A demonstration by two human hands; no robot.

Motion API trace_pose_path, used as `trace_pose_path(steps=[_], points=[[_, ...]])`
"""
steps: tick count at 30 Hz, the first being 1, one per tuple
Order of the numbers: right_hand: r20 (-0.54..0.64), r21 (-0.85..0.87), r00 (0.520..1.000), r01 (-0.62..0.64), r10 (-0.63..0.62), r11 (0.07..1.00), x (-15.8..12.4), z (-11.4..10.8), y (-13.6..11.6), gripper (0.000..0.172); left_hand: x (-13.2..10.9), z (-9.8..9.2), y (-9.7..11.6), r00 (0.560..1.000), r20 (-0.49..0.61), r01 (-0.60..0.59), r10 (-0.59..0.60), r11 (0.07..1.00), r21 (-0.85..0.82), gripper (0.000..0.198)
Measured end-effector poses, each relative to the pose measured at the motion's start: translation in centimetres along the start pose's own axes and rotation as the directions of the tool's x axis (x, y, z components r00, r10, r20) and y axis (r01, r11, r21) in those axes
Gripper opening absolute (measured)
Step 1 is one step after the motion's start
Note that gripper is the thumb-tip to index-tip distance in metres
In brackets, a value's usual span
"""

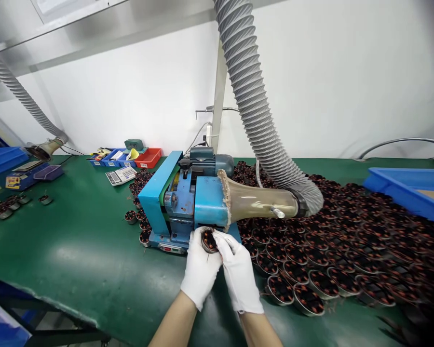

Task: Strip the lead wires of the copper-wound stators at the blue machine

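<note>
My left hand (200,267), in a white glove, is wrapped round a small round metal cup (209,241) with a dark inside and copper-coloured bits. The cup tilts toward me at the front of a blue belt-driven machine (211,198). Beside it, my right hand (235,262), also gloved in white, has its fingers pinched together at the cup's far right edge. Whatever sits between those fingertips is too small to make out. A thin wire hangs from the near side of the cup. The machine's working opening is largely hidden behind my hands.
Many similar cups (307,299) crowd the green table (94,270) to the right, with some left of the machine. A translucent funnel (262,200) joins a grey hose (249,82). A blue tray (408,190), a calculator (121,176) and a red bin (148,157) stand farther back.
</note>
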State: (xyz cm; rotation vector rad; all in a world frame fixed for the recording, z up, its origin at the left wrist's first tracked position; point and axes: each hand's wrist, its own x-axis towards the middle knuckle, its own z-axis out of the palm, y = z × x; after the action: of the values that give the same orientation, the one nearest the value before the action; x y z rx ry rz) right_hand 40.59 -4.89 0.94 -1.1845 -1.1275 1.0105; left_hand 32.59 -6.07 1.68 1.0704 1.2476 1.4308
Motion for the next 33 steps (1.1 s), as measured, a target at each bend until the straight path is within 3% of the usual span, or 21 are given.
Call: trace_pose_path(steps=[4,8,10,12,14,16,19,22,25,28,30,33], points=[[0.005,-0.042,1.000,0.031,-0.031,0.999,-2.1,-0.3,-0.2,0.021,-2.0,-1.0,-0.1,0.999,0.034,0.032,-0.030,0.999,-0.044,0.039],[0.086,-0.039,0.988,0.129,-0.125,0.991,-5.8,-1.6,-0.3,0.017,-5.3,-3.8,0.1,0.973,0.227,0.086,-0.053,0.987,-0.138,0.045],[0.197,0.045,0.975,0.093,-0.100,0.995,-7.1,-2.8,-0.9,0.025,-6.5,-5.6,0.9,0.949,0.309,0.102,-0.057,0.986,-0.130,0.053],[0.371,0.085,0.926,0.041,-0.070,0.995,-7.9,-3.8,-1.9,0.034,-7.1,-7.1,1.9,0.922,0.377,0.129,-0.089,0.988,-0.081,0.065],[0.509,0.018,0.859,0.042,-0.045,0.999,-8.1,-4.4,-2.7,0.042,-7.6,-8.1,2.9,0.899,0.418,0.134,-0.128,0.991,0.015,0.072],[0.526,-0.066,0.851,0.037,0.003,0.997,-8.0,-4.2,-2.8,0.043,-8.0,-8.4,3.7,0.895,0.419,0.099,-0.156,0.983,0.154,0.071],[0.485,0.059,0.873,-0.080,0.041,0.995,-7.7,-2.9,-1.8,0.024,-8.6,-8.2,4.6,0.902,0.381,0.048,-0.202,0.925,0.377,0.066],[0.527,0.213,0.843,-0.252,0.106,0.944,-7.7,-1.8,-1.4,0.030,-9.1,-8.1,5.3,0.905,0.361,0.001,-0.224,0.851,0.525,0.062],[0.514,0.261,0.835,-0.370,0.196,0.892,-8.5,-1.1,-2.5,0.032,-9.3,-8.5,5.6,0.895,0.359,0.023,-0.267,0.828,0.560,0.063],[0.577,0.315,0.759,-0.547,0.302,0.775,-9.6,-0.8,-3.5,0.029,-9.2,-8.8,5.6,0.864,0.373,0.098,-0.338,0.839,0.535,0.067],[0.621,0.337,0.700,-0.646,0.354,0.685,-10.2,-0.6,-3.3,0.029,-9.1,-9.0,5.6,0.858,0.360,0.142,-0.367,0.842,0.520,0.058],[0.643,0.333,0.660,-0.699,0.389,0.633,-10.8,-0.3,-2.2,0.033,-9.3,-9.4,5.9,0.863,0.331,0.182,-0.381,0.847,0.500,0.037]])
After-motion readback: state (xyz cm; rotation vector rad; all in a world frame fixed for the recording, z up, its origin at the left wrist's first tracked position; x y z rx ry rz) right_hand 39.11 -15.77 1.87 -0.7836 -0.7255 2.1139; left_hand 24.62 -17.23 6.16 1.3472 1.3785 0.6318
